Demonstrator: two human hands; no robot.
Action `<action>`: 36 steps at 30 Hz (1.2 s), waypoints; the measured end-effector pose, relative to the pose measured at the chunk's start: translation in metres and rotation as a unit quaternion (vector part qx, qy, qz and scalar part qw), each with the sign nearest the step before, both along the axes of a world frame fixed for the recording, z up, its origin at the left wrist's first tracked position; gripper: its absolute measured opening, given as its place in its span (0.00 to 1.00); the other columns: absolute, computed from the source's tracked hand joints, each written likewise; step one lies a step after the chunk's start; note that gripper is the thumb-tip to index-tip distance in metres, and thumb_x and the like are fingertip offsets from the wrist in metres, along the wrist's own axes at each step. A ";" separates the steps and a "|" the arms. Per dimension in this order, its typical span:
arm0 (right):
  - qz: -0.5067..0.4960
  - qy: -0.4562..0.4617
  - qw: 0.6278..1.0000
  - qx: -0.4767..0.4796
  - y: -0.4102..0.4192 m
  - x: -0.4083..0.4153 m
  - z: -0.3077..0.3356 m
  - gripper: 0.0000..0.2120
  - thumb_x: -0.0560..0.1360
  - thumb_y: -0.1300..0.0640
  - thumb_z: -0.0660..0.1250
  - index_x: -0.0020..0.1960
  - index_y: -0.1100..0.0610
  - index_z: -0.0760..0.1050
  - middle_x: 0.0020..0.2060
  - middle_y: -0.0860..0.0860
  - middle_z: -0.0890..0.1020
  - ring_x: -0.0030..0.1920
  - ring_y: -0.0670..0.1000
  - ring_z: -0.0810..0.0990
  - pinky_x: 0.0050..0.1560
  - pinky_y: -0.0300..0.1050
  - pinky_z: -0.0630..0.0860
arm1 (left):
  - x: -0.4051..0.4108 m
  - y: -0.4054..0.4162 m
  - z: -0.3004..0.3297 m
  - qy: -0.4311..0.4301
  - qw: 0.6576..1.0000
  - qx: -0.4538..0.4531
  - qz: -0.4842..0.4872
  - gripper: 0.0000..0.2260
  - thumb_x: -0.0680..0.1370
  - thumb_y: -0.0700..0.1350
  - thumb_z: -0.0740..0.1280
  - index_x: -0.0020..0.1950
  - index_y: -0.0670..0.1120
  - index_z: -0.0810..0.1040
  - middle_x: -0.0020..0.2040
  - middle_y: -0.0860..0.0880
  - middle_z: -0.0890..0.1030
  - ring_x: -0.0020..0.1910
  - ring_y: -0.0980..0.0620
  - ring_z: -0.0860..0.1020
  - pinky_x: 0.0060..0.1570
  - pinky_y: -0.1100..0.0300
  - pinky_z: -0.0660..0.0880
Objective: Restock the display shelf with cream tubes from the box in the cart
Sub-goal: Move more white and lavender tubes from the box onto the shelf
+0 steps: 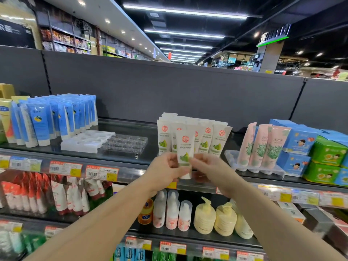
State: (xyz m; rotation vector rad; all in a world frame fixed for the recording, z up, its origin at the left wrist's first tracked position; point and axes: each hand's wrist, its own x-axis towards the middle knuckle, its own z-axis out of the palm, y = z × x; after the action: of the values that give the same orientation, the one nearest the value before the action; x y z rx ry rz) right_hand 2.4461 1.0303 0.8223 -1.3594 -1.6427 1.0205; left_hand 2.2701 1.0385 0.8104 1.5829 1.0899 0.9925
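Observation:
A white cream tube (185,147) with a red round logo and a green leaf print stands upright, cap down, just in front of the top shelf's edge. My left hand (165,170) grips its lower part from the left. My right hand (209,166) pinches it from the right. Behind it, several identical white tubes (207,137) stand in rows on the dark top shelf (120,127). The cart and the box are out of view.
Blue tubes (56,117) fill the shelf's left. Two empty plastic trays (105,141) lie between them and the white tubes. Pink tubes (263,146) and blue and green boxes (318,149) stand to the right. Pump bottles (205,217) sit on the shelf below.

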 end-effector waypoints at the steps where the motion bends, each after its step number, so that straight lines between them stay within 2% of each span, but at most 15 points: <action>1: 0.021 -0.002 1.000 -0.008 -0.003 0.001 0.000 0.14 0.74 0.46 0.70 0.58 0.49 0.77 0.47 0.48 0.85 0.49 0.49 0.83 0.52 0.47 0.81 | 0.007 0.003 0.002 0.001 1.000 0.010 -0.003 0.16 0.74 0.43 0.73 0.61 0.51 0.76 0.51 0.55 0.84 0.48 0.59 0.83 0.42 0.65 0.79; 3: -0.023 0.019 0.999 0.018 0.001 0.009 0.004 0.11 0.74 0.51 0.72 0.55 0.51 0.78 0.46 0.48 0.85 0.48 0.48 0.84 0.53 0.48 0.81 | 0.019 0.007 0.007 0.009 0.999 0.039 -0.006 0.16 0.74 0.43 0.73 0.61 0.52 0.76 0.51 0.56 0.84 0.49 0.60 0.82 0.43 0.65 0.79; 5: -0.092 0.038 0.994 0.049 0.009 0.023 0.012 0.08 0.75 0.54 0.71 0.53 0.53 0.78 0.44 0.50 0.85 0.46 0.50 0.84 0.52 0.51 0.82 | 0.027 0.014 0.010 0.038 0.996 0.078 0.010 0.16 0.74 0.44 0.73 0.60 0.51 0.77 0.51 0.58 0.83 0.50 0.62 0.80 0.50 0.64 0.78; 7: -0.127 0.008 0.989 0.075 0.018 0.033 0.018 0.05 0.76 0.56 0.69 0.52 0.54 0.78 0.42 0.51 0.84 0.45 0.52 0.84 0.51 0.52 0.82 | 0.034 0.023 0.011 0.048 0.994 0.091 0.030 0.14 0.73 0.43 0.73 0.58 0.50 0.77 0.50 0.57 0.82 0.52 0.60 0.79 0.53 0.63 0.76; 11: -0.108 -0.036 0.992 0.053 0.029 0.032 0.010 0.07 0.76 0.54 0.69 0.53 0.54 0.76 0.44 0.51 0.84 0.46 0.50 0.84 0.51 0.50 0.82 | 0.045 0.037 0.003 0.004 0.995 0.064 0.078 0.11 0.73 0.39 0.73 0.52 0.48 0.78 0.46 0.52 0.82 0.50 0.53 0.81 0.53 0.58 0.78; 14: -0.094 -0.024 0.994 0.049 0.031 0.031 0.007 0.14 0.74 0.50 0.72 0.57 0.51 0.74 0.47 0.47 0.84 0.48 0.48 0.83 0.51 0.49 0.82 | 0.047 0.039 0.001 0.029 0.989 0.105 0.096 0.10 0.72 0.40 0.74 0.51 0.47 0.78 0.45 0.51 0.82 0.47 0.55 0.80 0.47 0.63 0.78; 17: -0.068 -0.033 0.997 0.034 0.032 0.029 0.005 0.11 0.75 0.50 0.70 0.56 0.48 0.76 0.49 0.45 0.83 0.51 0.46 0.82 0.54 0.48 0.80 | 0.045 0.041 0.001 0.050 0.987 0.123 0.092 0.10 0.71 0.41 0.75 0.48 0.49 0.78 0.45 0.51 0.82 0.46 0.55 0.80 0.48 0.62 0.79; 21: -0.054 -0.083 0.994 0.044 0.029 0.031 0.004 0.12 0.76 0.50 0.68 0.59 0.47 0.73 0.50 0.43 0.81 0.51 0.44 0.79 0.45 0.38 0.76 | 0.036 0.041 0.000 0.080 0.985 0.138 0.059 0.09 0.74 0.42 0.73 0.53 0.47 0.79 0.47 0.52 0.82 0.46 0.58 0.80 0.44 0.72 0.75; 23: -0.080 -0.069 0.991 0.083 0.031 0.034 0.009 0.09 0.76 0.51 0.68 0.56 0.46 0.74 0.49 0.43 0.82 0.48 0.44 0.81 0.44 0.39 0.78 | 0.029 0.038 -0.001 0.185 0.958 0.205 0.076 0.08 0.76 0.46 0.70 0.55 0.48 0.80 0.48 0.56 0.81 0.46 0.62 0.77 0.44 0.74 0.73; 25: -0.121 -0.051 0.983 0.128 0.035 0.039 0.017 0.08 0.77 0.52 0.67 0.55 0.46 0.73 0.48 0.42 0.82 0.47 0.43 0.81 0.43 0.39 0.77 | 0.023 0.039 -0.004 0.303 0.898 0.302 0.100 0.09 0.78 0.51 0.66 0.55 0.51 0.81 0.52 0.55 0.82 0.51 0.55 0.77 0.50 0.60 0.76; 27: -0.133 -0.051 0.978 0.151 0.040 0.043 0.022 0.08 0.77 0.52 0.67 0.55 0.46 0.73 0.47 0.40 0.81 0.48 0.43 0.80 0.44 0.40 0.76 | 0.021 0.040 -0.010 0.357 0.871 0.326 0.093 0.12 0.78 0.52 0.64 0.56 0.50 0.81 0.53 0.52 0.82 0.55 0.51 0.76 0.54 0.53 0.75; 31: -0.098 -0.127 0.978 0.131 0.051 0.041 0.013 0.09 0.77 0.52 0.67 0.56 0.48 0.71 0.50 0.41 0.79 0.51 0.44 0.78 0.43 0.35 0.73 | 0.023 0.043 -0.024 0.370 0.867 0.324 0.078 0.15 0.79 0.55 0.62 0.61 0.51 0.79 0.58 0.54 0.79 0.59 0.52 0.72 0.61 0.57 0.70; 34: -0.092 -0.155 0.977 0.115 0.056 0.042 0.000 0.12 0.77 0.50 0.67 0.59 0.47 0.71 0.58 0.44 0.80 0.57 0.46 0.78 0.53 0.45 0.77 | 0.023 0.043 -0.025 0.371 0.866 0.326 0.082 0.17 0.79 0.55 0.61 0.65 0.51 0.77 0.62 0.54 0.77 0.62 0.53 0.70 0.63 0.58 0.66; 36: -0.088 -0.173 0.975 0.109 0.058 0.043 -0.001 0.13 0.77 0.50 0.66 0.61 0.48 0.71 0.60 0.45 0.79 0.59 0.47 0.77 0.57 0.48 0.77 | 0.022 0.043 -0.024 0.374 0.865 0.324 0.080 0.17 0.79 0.55 0.61 0.66 0.52 0.76 0.63 0.54 0.77 0.63 0.53 0.70 0.63 0.58 0.66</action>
State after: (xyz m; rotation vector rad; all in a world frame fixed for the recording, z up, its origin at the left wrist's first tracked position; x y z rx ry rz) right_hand 2.4889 1.0879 0.8212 -1.5607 -1.7854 0.5012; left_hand 2.2924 1.0816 0.7865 2.6002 1.5122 0.9153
